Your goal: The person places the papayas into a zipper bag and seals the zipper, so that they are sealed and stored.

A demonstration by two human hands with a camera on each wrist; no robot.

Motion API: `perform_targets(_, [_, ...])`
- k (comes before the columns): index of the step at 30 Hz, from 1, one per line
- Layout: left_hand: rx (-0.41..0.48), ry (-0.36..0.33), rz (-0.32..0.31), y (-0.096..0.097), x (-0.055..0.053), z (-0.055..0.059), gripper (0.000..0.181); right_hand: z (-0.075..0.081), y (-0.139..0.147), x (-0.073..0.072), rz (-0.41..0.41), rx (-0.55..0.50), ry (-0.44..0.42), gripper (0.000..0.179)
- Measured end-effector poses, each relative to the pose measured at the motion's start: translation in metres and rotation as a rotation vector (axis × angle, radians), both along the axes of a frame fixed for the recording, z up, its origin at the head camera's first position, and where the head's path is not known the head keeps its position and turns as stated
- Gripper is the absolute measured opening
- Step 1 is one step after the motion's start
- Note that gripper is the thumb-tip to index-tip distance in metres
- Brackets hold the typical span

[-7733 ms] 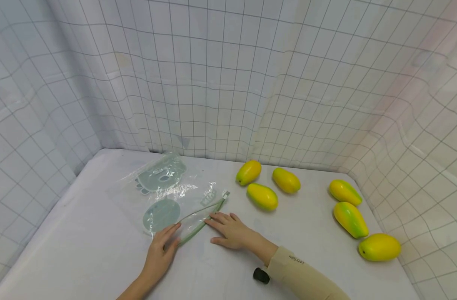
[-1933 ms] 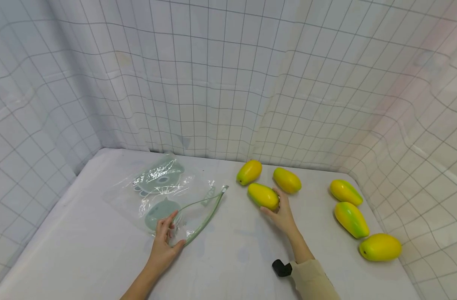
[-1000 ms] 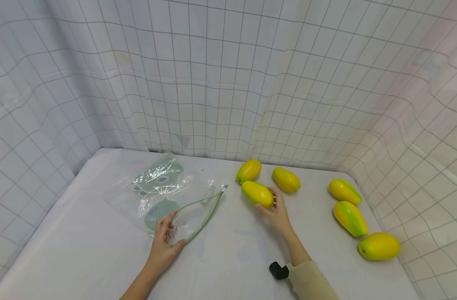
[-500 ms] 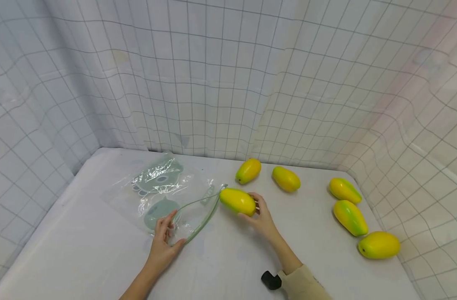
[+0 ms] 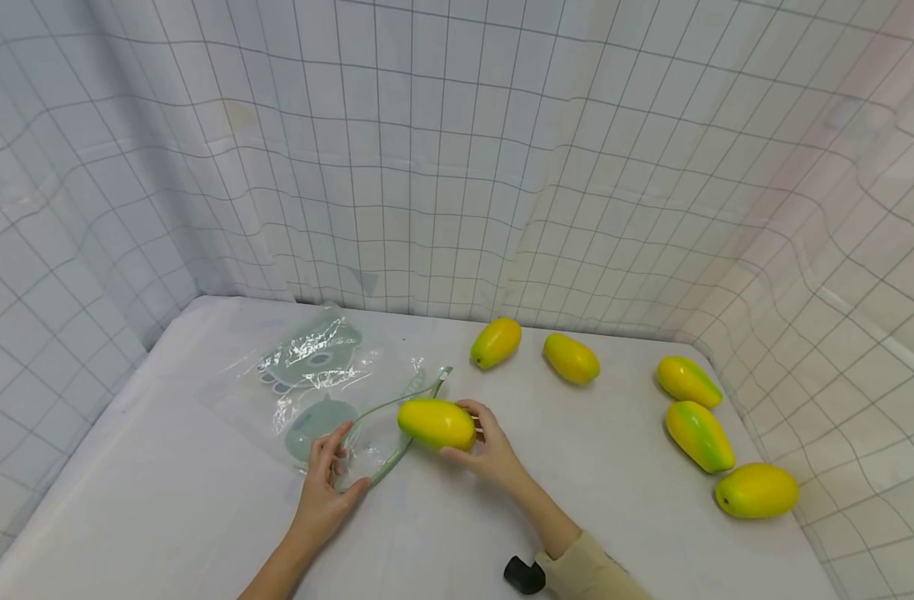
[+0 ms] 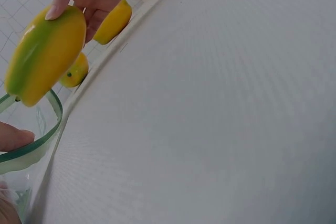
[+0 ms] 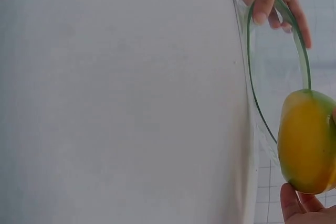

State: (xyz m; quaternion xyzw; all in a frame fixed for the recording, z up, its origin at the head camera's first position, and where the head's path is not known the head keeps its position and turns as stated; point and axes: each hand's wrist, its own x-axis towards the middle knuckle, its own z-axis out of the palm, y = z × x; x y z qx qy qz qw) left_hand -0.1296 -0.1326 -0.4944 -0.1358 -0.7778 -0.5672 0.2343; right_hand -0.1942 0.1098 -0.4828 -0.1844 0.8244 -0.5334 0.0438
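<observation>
A clear plastic zip bag [image 5: 391, 385] with grey-green cartoon prints and a green zip edge lies flat on the table, its mouth spread. My left hand [image 5: 327, 492] holds that mouth apart, thumb at the near rim and fingers at the far one. In the left wrist view the thumb [image 6: 16, 137] shows inside the green rim [image 6: 59, 111]. My right hand [image 5: 494, 450] grips a yellow-green papaya [image 5: 436, 423] by its right end. The papaya's free end points left, over the right part of the bag's mouth, overlapping the green edge in the head view.
Two papayas [image 5: 496, 342] [image 5: 571, 359] lie at the back of the white-covered table [image 5: 621, 467]. Three more papayas [image 5: 689, 381] [image 5: 700, 436] [image 5: 757, 491] lie along the right edge. A gridded white curtain [image 5: 457, 167] stands around the back and sides.
My right hand has taken hold of the papaya nearest the bag and carried it left and nearer, over the bag's edge. My left hand has spread the bag's mouth and then stayed there.
</observation>
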Motion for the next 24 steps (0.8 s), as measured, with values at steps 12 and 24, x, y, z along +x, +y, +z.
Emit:
perform_targets(12, [0.011, 0.016, -0.004, 0.000, -0.003, -0.003, 0.080, 0.015, -0.027, 0.008, 0.069, 0.004, -0.004, 0.065])
perform_targets(24, [0.001, 0.029, 0.010, 0.001, -0.002, -0.001, 0.079, -0.011, -0.039, -0.002, 0.081, 0.034, 0.041, 0.068])
